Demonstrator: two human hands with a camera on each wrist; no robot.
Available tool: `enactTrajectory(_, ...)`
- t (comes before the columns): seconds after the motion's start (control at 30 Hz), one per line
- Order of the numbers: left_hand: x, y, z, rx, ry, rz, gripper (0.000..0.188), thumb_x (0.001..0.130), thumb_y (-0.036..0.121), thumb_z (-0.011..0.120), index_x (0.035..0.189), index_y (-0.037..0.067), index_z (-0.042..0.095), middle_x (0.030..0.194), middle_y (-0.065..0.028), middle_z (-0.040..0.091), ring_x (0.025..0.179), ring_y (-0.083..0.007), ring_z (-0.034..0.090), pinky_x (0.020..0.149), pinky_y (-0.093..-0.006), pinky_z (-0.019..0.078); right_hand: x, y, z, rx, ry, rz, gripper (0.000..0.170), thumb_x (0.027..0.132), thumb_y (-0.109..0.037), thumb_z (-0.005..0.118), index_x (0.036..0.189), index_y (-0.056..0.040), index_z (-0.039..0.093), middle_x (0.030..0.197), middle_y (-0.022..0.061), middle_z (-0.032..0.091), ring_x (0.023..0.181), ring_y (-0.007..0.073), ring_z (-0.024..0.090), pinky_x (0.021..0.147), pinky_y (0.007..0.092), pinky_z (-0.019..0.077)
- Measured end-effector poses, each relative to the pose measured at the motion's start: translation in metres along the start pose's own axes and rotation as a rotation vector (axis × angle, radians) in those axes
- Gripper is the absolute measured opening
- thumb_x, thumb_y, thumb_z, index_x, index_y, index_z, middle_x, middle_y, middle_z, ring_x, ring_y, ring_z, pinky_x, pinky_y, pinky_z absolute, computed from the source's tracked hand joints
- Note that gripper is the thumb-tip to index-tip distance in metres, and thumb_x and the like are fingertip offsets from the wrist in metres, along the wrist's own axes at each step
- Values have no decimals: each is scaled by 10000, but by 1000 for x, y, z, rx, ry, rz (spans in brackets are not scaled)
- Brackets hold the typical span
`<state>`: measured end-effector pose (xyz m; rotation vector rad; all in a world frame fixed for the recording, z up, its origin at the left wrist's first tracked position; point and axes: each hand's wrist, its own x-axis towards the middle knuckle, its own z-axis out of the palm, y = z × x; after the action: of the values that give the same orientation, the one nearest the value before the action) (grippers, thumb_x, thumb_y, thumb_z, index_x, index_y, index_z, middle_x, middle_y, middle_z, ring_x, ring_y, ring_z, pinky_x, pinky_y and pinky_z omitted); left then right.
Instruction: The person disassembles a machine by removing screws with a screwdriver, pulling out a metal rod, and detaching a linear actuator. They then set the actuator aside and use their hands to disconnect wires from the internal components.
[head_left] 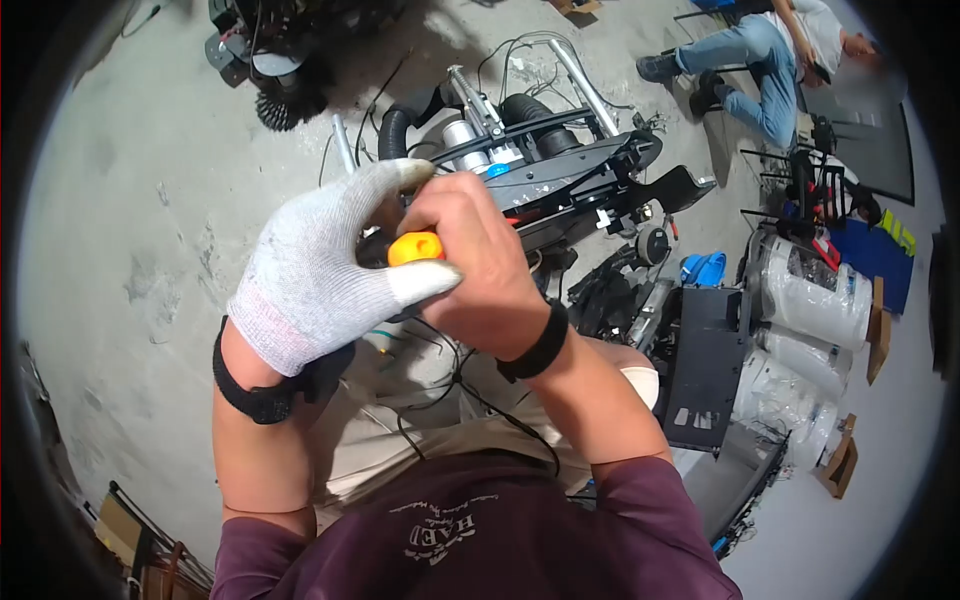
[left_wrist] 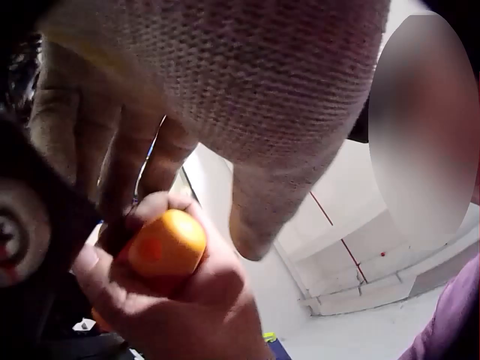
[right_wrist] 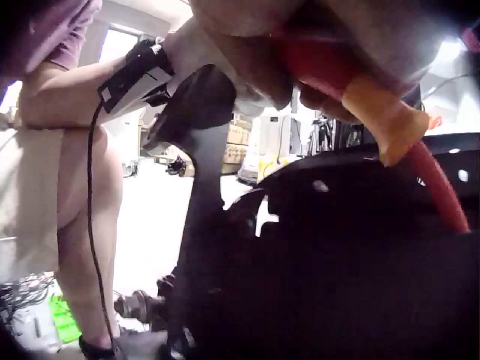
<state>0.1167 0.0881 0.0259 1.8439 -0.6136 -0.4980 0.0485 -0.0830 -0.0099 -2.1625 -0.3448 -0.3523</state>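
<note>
In the head view we see the left hand (head_left: 310, 245), in a pale knitted glove, curved loosely with its thumb well apart from its fingers. The bare right hand (head_left: 485, 265) is curled round a screwdriver (head_left: 415, 248), whose orange handle end shows between the two hands. Beyond them we find a black assembly (head_left: 550, 185) on the concrete floor (head_left: 150, 290).

In the left wrist view we look past the gloved palm: its fingers are fairly straight, with narrow gaps, and the thumb points away from them. The right hand's fingers wrap the handle just below its rounded end; we cannot tell whether the glove touches it.

In the right wrist view we see the red handle in the right hand's grip, its orange collar (right_wrist: 386, 124) clear of the fingers. The red shaft (right_wrist: 442, 184) slants down to the upper edge of a dark panel (right_wrist: 337, 270); its tip is hidden.
</note>
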Motion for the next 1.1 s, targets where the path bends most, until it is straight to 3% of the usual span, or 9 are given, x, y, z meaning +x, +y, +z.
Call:
enactTrajectory(0.27, -4, -1, 5, 82, 0, -49, 644, 740, 214, 852, 1322, 33, 645, 976, -156, 733, 918, -264, 727, 834, -359, 558, -10, 4, -1, -1, 33, -23, 542, 585, 79, 685, 1109, -20, 587, 1089, 169, 559, 995, 408, 560, 916, 471, 448)
enactTrajectory(0.33, -5, 0, 7, 226, 49, 132, 644, 712, 200, 864, 1303, 44, 663, 949, -150, 726, 897, -283, 718, 828, -365, 560, -13, 3, -3, -111, 60, -34, 547, 588, 72, 687, 1118, -32, 603, 1108, 163, 567, 1024, 394, 569, 931, 471, 445)
enactTrajectory(0.4, -4, 1, 9, 236, 99, 201, 568, 679, 183, 875, 1208, 52, 715, 878, -131, 700, 824, -305, 691, 763, -380, 549, -19, 4, -9, -174, 64, -15, 557, 593, 48, 710, 1132, -61, 626, 1149, 138, 592, 1059, 369, 583, 941, 466, 446)
enactTrajectory(0.5, -6, 9, 4, 415, -15, 269, 365, 650, 189, 875, 966, 54, 752, 760, -103, 627, 699, -315, 623, 630, -400, 472, -35, 0, -19, -329, 115, 25, 614, 605, -2, 768, 1197, -117, 653, 1189, 81, 628, 1073, 327, 602, 936, 462, 457)
enactTrajectory(0.67, -15, 9, 4, 433, -43, 270, 400, 621, 190, 884, 963, 39, 743, 730, -95, 630, 670, -305, 628, 639, -396, 475, -52, -6, -10, -356, 188, 34, 492, 722, 1, 779, 1193, -90, 670, 1160, 75, 640, 1035, 303, 612, 891, 424, 498)
enactTrajectory(0.73, -16, 4, 5, 420, 83, 362, 386, 629, 201, 881, 949, 35, 742, 727, -97, 638, 654, -304, 632, 615, -396, 475, -50, -8, -5, -342, 228, 36, 467, 748, 11, 773, 1197, -74, 673, 1153, 65, 642, 1020, 287, 616, 880, 398, 510)
enactTrajectory(0.87, -12, 7, 2, 445, -64, 263, 362, 655, 219, 868, 931, 22, 740, 695, -104, 631, 626, -325, 632, 594, -401, 483, -54, -1, 1, -345, 229, 40, 473, 725, 23, 783, 1179, -68, 686, 1154, 59, 648, 1035, 274, 624, 903, 391, 513)
enactTrajectory(0.9, -13, 4, 0, 490, -72, 286, 404, 702, 351, 833, 989, 76, 759, 766, -83, 691, 697, -293, 686, 620, -395, 527, -55, 0, 0, -344, 226, 44, 479, 715, 33, 781, 1176, -63, 691, 1145, 57, 654, 1034, 271, 625, 901, 392, 519)
enactTrajectory(1.1, -7, 11, -2, 425, -89, 273, 404, 677, 286, 876, 950, 17, 748, 676, -100, 617, 643, -315, 649, 598, -392, 488, -51, -1, -5, -345, 211, 35, 500, 702, 32, 772, 1191, -46, 700, 1138, 63, 664, 1024, 272, 624, 876, 380, 529)
